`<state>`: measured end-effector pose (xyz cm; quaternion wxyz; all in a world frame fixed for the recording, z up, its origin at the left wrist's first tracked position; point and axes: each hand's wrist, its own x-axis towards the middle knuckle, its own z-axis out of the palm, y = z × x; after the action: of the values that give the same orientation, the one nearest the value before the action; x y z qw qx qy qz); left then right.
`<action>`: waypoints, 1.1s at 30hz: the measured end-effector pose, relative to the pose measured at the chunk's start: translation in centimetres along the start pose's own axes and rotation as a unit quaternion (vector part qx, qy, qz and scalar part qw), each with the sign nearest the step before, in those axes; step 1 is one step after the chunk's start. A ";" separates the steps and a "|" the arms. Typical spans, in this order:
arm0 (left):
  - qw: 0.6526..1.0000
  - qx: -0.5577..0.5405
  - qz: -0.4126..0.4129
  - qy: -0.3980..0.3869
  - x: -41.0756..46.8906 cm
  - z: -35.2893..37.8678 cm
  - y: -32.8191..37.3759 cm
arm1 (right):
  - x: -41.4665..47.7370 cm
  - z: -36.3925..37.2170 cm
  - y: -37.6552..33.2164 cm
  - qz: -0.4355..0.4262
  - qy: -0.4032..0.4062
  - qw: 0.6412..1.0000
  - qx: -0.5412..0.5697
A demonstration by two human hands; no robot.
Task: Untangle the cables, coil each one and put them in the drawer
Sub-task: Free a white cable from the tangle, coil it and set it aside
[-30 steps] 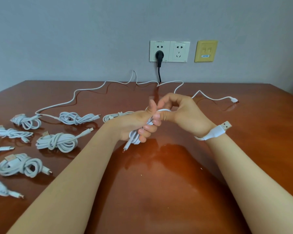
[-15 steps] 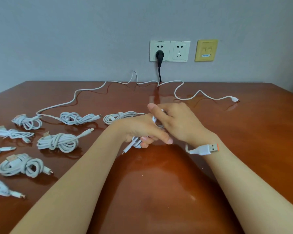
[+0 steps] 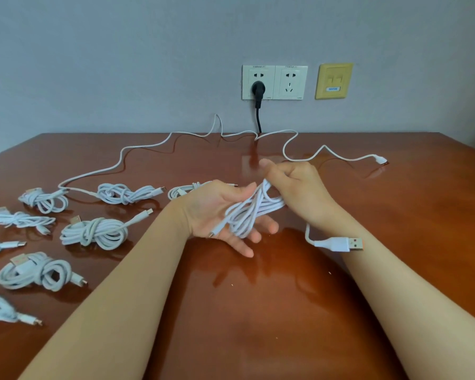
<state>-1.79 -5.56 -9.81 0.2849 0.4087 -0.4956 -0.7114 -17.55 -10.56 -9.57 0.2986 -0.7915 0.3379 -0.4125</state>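
A white cable bundle [image 3: 251, 212] lies across the upturned palm of my left hand [image 3: 217, 212], whose fingers are spread straight. My right hand [image 3: 299, 192] grips the bundle's right end with curled fingers. The cable's USB plug [image 3: 340, 244] dangles below my right wrist, and its small plug pokes out near my left palm. Several coiled white cables [image 3: 93, 232] lie on the brown table [image 3: 258, 311] to the left. One long loose white cable [image 3: 324, 147] snakes along the back of the table.
Wall sockets [image 3: 274, 82] with a black plug [image 3: 257, 90] and a yellow plate [image 3: 333, 80] sit on the wall behind the table. No drawer is in view.
My left hand has turned palm up and its fingers have straightened, leaving the bundle resting on it. My right hand pulled the loops to the right, and the USB plug dropped lower.
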 end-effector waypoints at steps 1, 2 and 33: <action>0.999 -0.015 -0.022 -0.041 -0.2 -0.1 0.2 | 0.1 -0.2 0.2 0.006 0.016 1.000 0.000; 0.999 0.004 -0.029 -0.046 -0.1 -0.1 0.4 | 0.1 -0.3 0.4 0.011 0.028 1.000 -0.005; 0.928 0.323 0.072 0.171 1.8 3.3 1.0 | 0.5 -3.6 0.8 0.119 0.111 0.970 -0.180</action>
<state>-5.58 -5.80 -8.87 0.2684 0.5571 -0.6706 -0.4096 -20.63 -12.18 -8.23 0.1586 -0.7358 0.5296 -0.3911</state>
